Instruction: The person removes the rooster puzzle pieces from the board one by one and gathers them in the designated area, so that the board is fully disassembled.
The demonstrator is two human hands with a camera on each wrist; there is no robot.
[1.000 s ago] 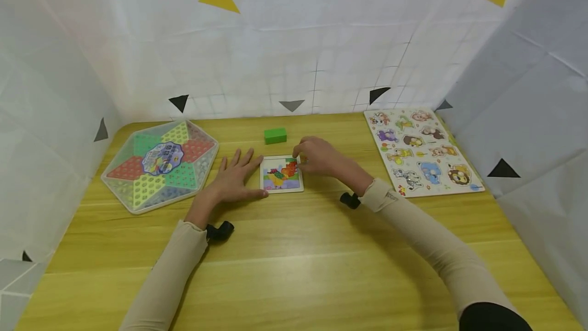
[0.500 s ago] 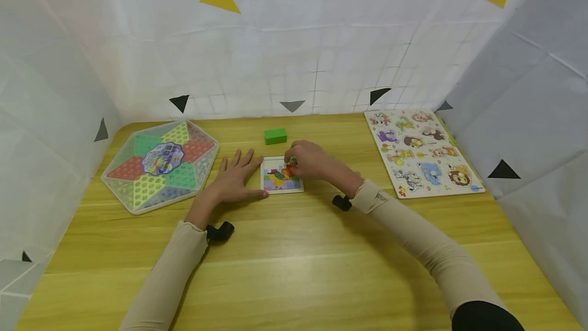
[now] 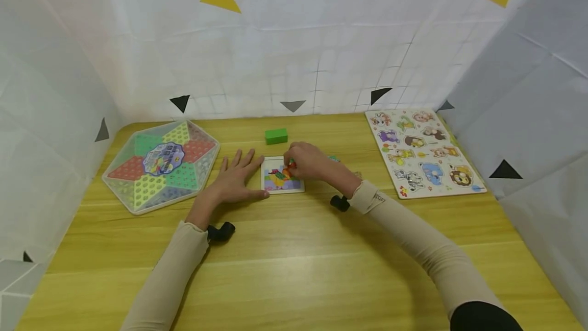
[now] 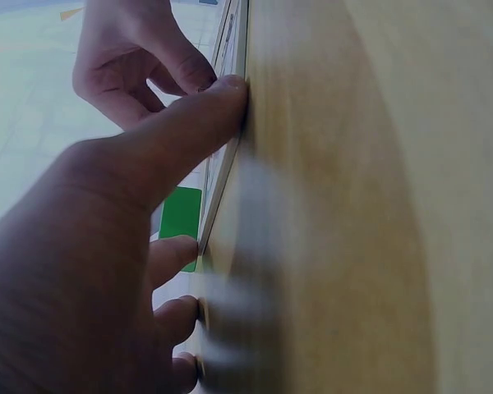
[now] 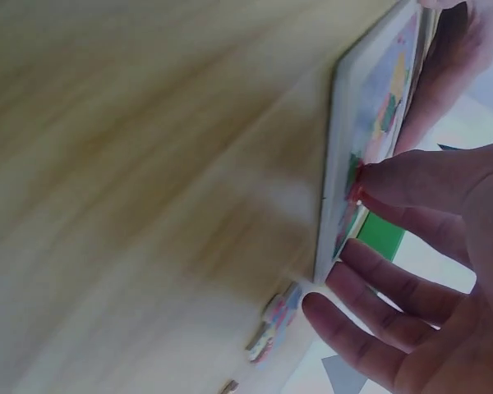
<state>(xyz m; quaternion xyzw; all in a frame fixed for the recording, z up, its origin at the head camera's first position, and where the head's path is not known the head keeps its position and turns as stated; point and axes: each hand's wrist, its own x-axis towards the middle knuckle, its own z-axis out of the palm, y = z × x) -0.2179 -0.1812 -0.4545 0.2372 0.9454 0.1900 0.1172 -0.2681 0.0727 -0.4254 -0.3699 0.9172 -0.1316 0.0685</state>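
Note:
A small square jigsaw puzzle (image 3: 275, 186) in a pale frame lies on the wooden table, its picture colourful with a blank patch at the upper left. My left hand (image 3: 233, 182) lies spread on its left side, thumb and forefinger touching the frame. In the left wrist view the thumb (image 4: 193, 123) presses along the frame's edge. Over the puzzle's upper right part, my right hand (image 3: 310, 161) pinches a small red and green puzzle piece (image 5: 356, 193) between thumb and forefinger, low against the board. Its fingers hide that corner in the head view.
Loose puzzle pieces (image 5: 275, 322) lie right of the frame, partly hidden by my right hand. A green block (image 3: 276, 136) stands behind the puzzle. A hexagonal Chinese checkers board (image 3: 149, 188) lies left; an animal peg-puzzle board (image 3: 424, 155) lies right. White sheeting encloses the back and sides.
My right hand has shifted left from the puzzle's right edge onto its upper right part, and loose pieces show behind it. The left hand has stayed put.

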